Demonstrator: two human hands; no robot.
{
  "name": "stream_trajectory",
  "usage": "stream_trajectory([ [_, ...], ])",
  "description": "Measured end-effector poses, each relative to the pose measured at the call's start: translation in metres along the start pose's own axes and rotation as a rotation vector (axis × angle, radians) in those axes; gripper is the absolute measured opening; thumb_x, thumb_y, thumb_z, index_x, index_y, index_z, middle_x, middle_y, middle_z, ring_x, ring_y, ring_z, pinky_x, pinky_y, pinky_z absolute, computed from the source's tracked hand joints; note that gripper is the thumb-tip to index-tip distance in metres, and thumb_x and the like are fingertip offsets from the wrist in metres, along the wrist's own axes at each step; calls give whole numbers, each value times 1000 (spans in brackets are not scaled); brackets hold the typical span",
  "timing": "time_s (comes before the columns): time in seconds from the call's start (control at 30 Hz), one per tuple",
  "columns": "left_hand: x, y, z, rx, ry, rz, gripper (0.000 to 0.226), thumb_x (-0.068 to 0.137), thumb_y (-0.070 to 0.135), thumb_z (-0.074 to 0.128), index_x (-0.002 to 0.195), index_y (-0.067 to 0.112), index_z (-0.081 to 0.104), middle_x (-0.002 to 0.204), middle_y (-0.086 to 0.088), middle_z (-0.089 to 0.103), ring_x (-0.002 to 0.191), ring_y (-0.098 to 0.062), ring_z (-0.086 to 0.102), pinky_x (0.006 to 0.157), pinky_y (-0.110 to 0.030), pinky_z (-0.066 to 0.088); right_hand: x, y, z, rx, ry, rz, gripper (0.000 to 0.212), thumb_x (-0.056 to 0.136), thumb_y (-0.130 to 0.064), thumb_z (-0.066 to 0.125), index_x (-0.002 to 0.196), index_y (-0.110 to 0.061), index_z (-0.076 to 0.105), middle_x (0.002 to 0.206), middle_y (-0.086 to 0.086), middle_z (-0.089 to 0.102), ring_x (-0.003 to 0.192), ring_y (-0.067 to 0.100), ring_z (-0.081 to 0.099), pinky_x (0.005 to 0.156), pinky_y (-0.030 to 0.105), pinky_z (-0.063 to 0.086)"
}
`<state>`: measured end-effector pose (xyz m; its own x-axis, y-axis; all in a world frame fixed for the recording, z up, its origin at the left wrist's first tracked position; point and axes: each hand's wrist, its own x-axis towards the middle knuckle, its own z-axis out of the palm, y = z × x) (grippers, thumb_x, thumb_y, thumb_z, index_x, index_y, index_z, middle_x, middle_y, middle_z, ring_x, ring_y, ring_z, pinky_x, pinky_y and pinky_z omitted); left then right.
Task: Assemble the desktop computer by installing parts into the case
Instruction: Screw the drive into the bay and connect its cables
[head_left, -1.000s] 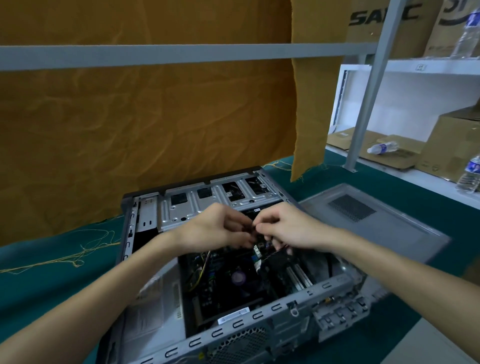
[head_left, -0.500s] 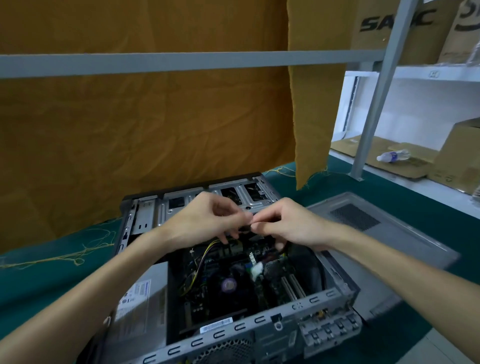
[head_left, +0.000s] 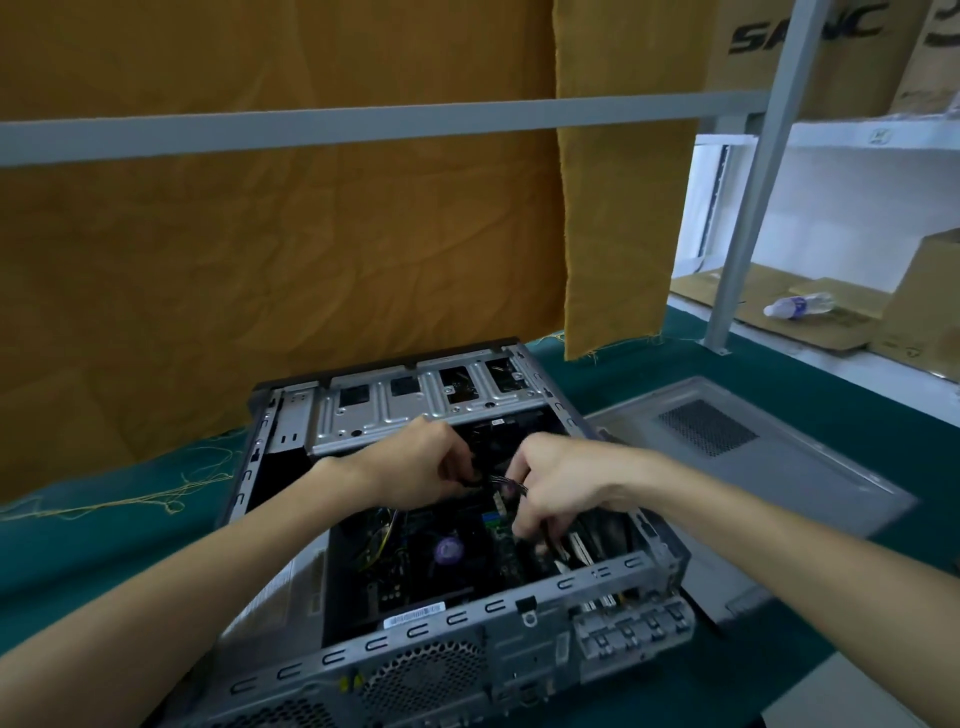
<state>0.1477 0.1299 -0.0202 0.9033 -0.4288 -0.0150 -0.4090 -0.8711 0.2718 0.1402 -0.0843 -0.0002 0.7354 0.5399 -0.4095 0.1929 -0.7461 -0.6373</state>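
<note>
The open computer case lies on its side on the green tabletop, and I take it as the landmark. Both hands are inside the case, over its middle part. The left hand has curled fingers and pinches a dark connector with a thin bundle of cables. The right hand is just beside the left one and grips the other end of the same bundle, its fingers pointing down toward the motherboard. What exactly the lower fingers of the right hand touch, I cannot tell, because the inside of the case is dark.

On the motherboard, near the middle of the case, a round purple sticker is visible. At the far end of the case there is the metal drive cage with rectangular openings. To the right of the case, the grey side panel with a mesh vent lies flat on the tabletop. Behind the case hangs an orange cloth. Far to the right of the case, a plastic bottle lies on flat cardboard on a white shelf.
</note>
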Motion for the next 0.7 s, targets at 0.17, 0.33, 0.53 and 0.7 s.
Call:
stream_trajectory([
  [0.17, 2, -9, 30, 18, 35, -24, 6, 88, 27, 77, 90, 29, 72, 94, 18, 44, 79, -4, 48, 73, -17, 38, -5, 5, 6, -45, 21, -123, 25, 107, -13, 42, 103, -11, 66, 66, -1, 68, 57, 7, 63, 52, 18, 42],
  [0.33, 7, -21, 35, -76, 70, -199, 23, 88, 20, 77, 79, 29, 57, 83, 10, 57, 84, -14, 55, 68, -22, 37, -2, 2, 15, -374, 280, -283, 16, 106, -23, 49, 112, -20, 64, 74, 0, 65, 55, 17, 65, 53, 34, 47],
  [0.53, 15, -26, 28, 16, -104, -252, 20, 95, 25, 68, 108, 15, 57, 104, -3, 60, 96, -24, 59, 75, -30, 41, 8, 9, 9, -437, 353, -313, 21, 101, -21, 55, 109, -5, 67, 69, 6, 63, 62, 29, 62, 52, 38, 45],
  [0.7, 24, -25, 33, 71, -122, -286, 22, 96, 28, 65, 106, 18, 49, 105, -6, 60, 102, -28, 62, 74, -30, 41, 15, 15, 12, -468, 338, -315, 20, 101, -29, 56, 111, -14, 67, 80, 2, 66, 66, 22, 62, 51, 32, 41],
])
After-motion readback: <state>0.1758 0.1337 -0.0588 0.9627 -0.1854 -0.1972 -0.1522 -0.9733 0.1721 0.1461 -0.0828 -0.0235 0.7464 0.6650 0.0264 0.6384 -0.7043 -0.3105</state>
